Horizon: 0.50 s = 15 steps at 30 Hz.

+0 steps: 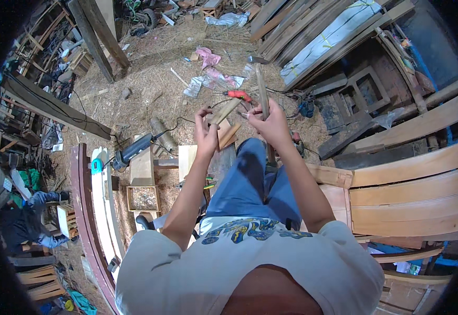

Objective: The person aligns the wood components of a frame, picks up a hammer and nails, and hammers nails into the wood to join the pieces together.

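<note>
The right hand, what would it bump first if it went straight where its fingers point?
Pointing leftward, the right hand would probably bump the wooden piece held in the left hand, though depth is hard to judge here.

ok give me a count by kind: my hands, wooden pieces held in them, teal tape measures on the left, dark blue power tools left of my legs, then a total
Hands: 2 (left hand, right hand)
Held wooden pieces: 2 (left piece, right piece)
Teal tape measure: 1
Dark blue power tool: 1
Total: 6
</note>
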Tool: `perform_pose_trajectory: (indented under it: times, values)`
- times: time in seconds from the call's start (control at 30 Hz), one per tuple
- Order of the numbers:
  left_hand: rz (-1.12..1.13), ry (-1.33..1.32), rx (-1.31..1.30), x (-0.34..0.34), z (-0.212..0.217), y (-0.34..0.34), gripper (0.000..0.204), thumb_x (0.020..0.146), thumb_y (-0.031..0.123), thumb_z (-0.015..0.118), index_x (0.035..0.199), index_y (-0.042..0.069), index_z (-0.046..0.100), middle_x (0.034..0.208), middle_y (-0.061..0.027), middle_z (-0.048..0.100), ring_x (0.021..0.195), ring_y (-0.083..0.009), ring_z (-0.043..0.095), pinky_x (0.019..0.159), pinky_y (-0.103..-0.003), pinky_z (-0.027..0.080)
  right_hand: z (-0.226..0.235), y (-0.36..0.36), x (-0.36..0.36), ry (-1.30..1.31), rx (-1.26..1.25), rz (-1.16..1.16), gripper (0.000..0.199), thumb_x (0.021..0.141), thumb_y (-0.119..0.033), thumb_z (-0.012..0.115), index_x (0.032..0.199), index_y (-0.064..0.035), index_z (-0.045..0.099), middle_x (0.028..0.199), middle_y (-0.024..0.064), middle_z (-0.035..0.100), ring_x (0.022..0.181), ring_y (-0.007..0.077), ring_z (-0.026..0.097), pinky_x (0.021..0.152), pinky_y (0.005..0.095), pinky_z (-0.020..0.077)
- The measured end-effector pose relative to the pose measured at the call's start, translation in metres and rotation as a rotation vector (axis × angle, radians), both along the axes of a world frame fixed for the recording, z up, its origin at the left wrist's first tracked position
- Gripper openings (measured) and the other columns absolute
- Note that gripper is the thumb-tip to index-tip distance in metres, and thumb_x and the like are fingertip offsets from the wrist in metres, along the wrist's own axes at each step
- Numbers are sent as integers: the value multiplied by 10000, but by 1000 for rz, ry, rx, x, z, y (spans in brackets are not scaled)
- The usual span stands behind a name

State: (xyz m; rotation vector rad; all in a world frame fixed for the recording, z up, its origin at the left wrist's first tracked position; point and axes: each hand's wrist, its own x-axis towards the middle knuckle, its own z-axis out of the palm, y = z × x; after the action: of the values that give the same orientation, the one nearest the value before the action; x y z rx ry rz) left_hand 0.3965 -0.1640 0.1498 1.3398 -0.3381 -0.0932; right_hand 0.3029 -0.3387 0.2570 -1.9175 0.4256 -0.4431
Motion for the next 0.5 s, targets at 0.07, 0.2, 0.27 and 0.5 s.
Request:
perform_pose_trajectory:
  times: [0.07, 0.2, 0.27, 0.5]
  values:
    - [-29, -89, -5, 9, -18, -1, 469, 863, -5, 526, 1327, 42, 489, 1265, -118, 532, 1181, -241, 525, 1053, -361, 415, -7, -5, 0, 0, -16, 18, 267, 872, -75, 776, 1001, -37, 544, 870, 38, 697, 602, 75, 604, 511, 255, 488]
    - [-121, -20, -38, 13, -47, -6, 349, 849, -14, 503, 1193, 48, 506, 1196, -96, 536, 1154, -219, 523, 1058, -358, 393, -15, -9, -8, 88, -128, 14, 285, 865, -117, 795, 997, -30, 559, 857, 39, 695, 632, 78, 627, 532, 268, 504]
    - [-197, -71, -66, 21, -67, 3, 330, 828, -33, 478, 1147, 54, 492, 1153, -80, 532, 1125, -202, 520, 1028, -336, 399, -11, 1, -5, 116, -132, 27, 290, 857, -133, 803, 993, -29, 569, 851, 36, 693, 645, 82, 636, 548, 276, 514]
    - [-208, -64, -112, 17, -70, -3, 297, 832, -37, 465, 1106, 78, 478, 1106, -63, 515, 1079, -193, 517, 1004, -315, 406, -12, 12, 1, 95, -185, 76, 313, 824, -158, 824, 990, -35, 590, 815, 30, 679, 672, 89, 632, 600, 296, 521]
